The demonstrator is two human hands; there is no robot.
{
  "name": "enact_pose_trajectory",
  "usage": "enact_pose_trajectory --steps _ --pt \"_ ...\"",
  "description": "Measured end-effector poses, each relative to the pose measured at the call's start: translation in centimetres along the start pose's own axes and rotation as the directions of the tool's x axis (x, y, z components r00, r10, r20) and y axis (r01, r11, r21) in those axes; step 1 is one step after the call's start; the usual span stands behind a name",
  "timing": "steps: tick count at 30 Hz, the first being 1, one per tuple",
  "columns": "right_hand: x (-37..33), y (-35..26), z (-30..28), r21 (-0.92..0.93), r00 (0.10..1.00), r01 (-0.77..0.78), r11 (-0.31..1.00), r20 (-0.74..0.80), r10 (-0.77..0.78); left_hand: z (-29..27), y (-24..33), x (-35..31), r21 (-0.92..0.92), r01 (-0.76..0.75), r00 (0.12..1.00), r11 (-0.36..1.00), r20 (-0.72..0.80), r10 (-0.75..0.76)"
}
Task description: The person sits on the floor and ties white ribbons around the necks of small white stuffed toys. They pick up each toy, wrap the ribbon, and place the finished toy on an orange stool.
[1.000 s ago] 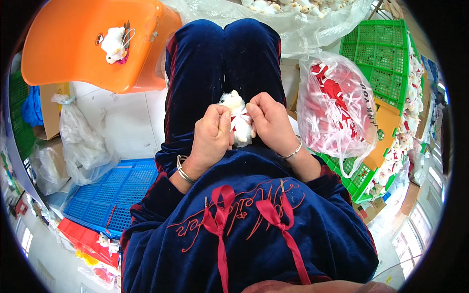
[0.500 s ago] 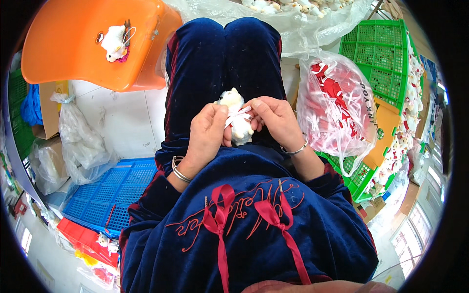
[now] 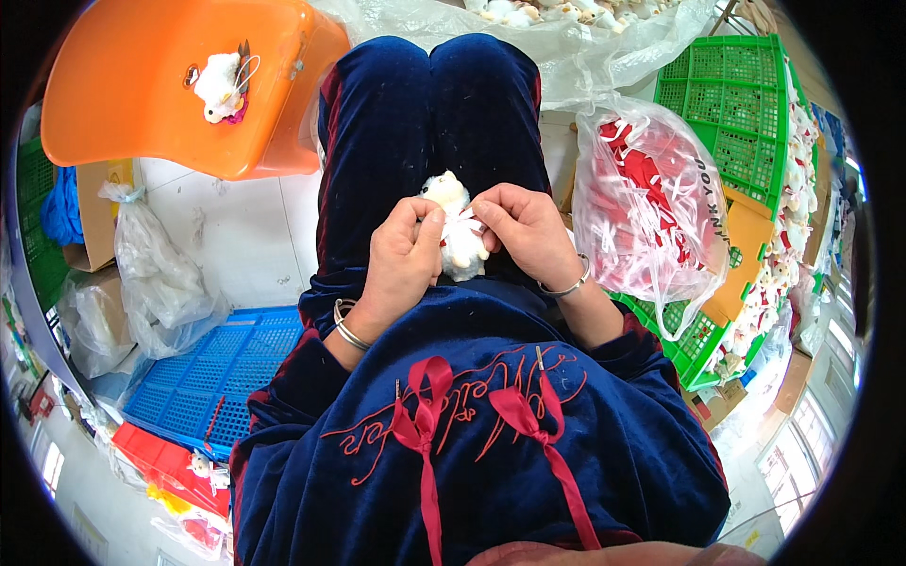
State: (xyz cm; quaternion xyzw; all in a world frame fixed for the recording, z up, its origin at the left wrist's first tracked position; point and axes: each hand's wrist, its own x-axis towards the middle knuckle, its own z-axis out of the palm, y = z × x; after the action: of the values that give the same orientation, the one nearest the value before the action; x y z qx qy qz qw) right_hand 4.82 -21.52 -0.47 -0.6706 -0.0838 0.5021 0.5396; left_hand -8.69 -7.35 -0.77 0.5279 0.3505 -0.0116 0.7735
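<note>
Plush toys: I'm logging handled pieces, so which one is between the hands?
The bow-tied toy between left hand and right hand; others, like the loose toy on the orange seat, lie untouched.

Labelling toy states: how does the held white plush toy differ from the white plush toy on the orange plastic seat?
Head: held white plush toy points to picture top, other white plush toy to bottom.
Contact: held toy sits between left hand and right hand; other toy lies untouched.
Both: white, fluffy.

Orange chair (image 3: 142, 94), white plush toy (image 3: 219, 81) on it, probably scissors (image 3: 244, 49) beside it
</note>
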Motion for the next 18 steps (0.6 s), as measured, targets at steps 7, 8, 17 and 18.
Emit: enact_pose_trajectory --steps 7,8,17,18 --pt "-0.1 -0.3 0.0 -0.067 1.0 0.01 0.998 0.005 -0.01 -0.5 0.6 -0.8 0.019 0.168 0.985 0.986 0.019 -0.169" --pt "-0.1 -0.3 0.0 -0.075 1.0 0.013 0.997 0.01 -0.012 -0.7 0.3 -0.9 0.027 0.17 0.984 0.985 0.041 -0.172" --pt "0.1 0.0 0.0 -0.008 1.0 -0.001 1.0 0.019 0.001 -1.0 -0.3 -1.2 0.042 0.098 0.988 0.994 0.118 -0.103" --pt "0.1 0.0 0.0 -0.01 1.0 -0.004 1.0 0.02 0.004 -1.1 -0.3 -1.2 0.041 0.1 0.987 0.994 0.121 -0.104"
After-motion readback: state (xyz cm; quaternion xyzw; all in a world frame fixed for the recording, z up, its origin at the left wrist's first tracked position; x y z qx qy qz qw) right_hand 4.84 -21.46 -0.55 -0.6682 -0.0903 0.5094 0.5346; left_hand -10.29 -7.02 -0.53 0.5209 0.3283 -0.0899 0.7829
